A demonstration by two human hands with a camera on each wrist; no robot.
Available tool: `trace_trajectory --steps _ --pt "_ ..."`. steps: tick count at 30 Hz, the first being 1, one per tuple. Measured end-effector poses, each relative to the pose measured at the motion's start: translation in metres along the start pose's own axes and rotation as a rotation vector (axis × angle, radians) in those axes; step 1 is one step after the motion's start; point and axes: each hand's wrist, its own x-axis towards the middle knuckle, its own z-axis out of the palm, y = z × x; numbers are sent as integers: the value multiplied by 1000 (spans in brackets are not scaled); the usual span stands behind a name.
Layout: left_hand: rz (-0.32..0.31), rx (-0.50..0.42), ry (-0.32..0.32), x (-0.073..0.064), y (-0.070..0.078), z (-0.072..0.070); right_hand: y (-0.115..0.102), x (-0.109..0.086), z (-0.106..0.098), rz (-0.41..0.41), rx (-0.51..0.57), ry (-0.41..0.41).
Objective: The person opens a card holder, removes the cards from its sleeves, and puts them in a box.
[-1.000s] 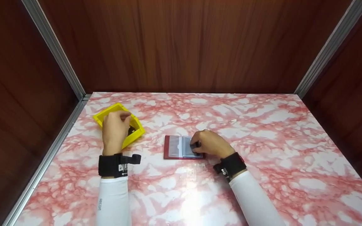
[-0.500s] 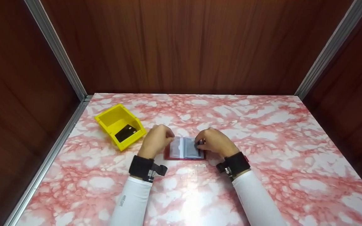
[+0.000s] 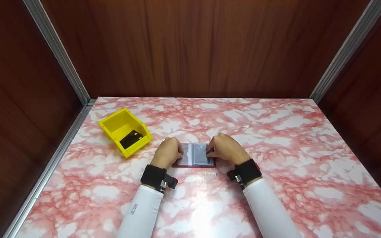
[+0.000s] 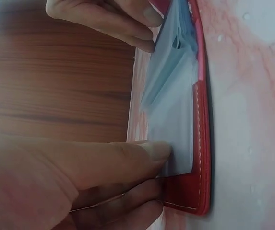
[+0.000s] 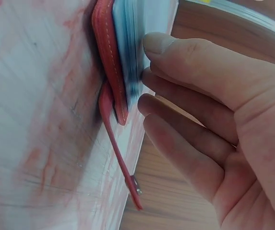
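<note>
A red card holder [image 3: 188,166] lies opened out on the table, its clear plastic sleeves [image 3: 201,155] facing up. My left hand [image 3: 168,152] holds its left side; the left wrist view has the thumb [image 4: 156,150] flat on a sleeve and the fingers bent at the cover's edge. My right hand [image 3: 227,148] is at the right side, thumb and forefinger bent in at the edge of the stacked sleeves [image 5: 136,52]. Something dark shows by the right fingertips in the head view. A red strap [image 5: 118,153] with a metal snap sticks out below that side.
A yellow bin [image 3: 111,124] stands at the left, with black cards [image 3: 131,138] in it. The table [image 3: 293,158] has a red and white marbled top. Brown wood-look panels [image 3: 190,49] rise behind and at both sides.
My left hand has come from the yellow bin across to the left side of the card holder. The right hand has shifted slightly rightward toward the right edge of the sleeves.
</note>
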Motion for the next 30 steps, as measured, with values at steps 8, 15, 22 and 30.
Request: trace_trajectory --steps 8,15,22,30 --pt "-18 -11 -8 0 0 -1 -3 2 4 -22 46 -8" --pt "-33 -18 -28 0 1 -2 -8 6 12 -87 8 36" --pt "-42 -42 -41 -1 2 -7 -10 6 6 -4 14 128" --pt "-74 -86 48 -5 2 -28 -18 9 8 -37 39 114"
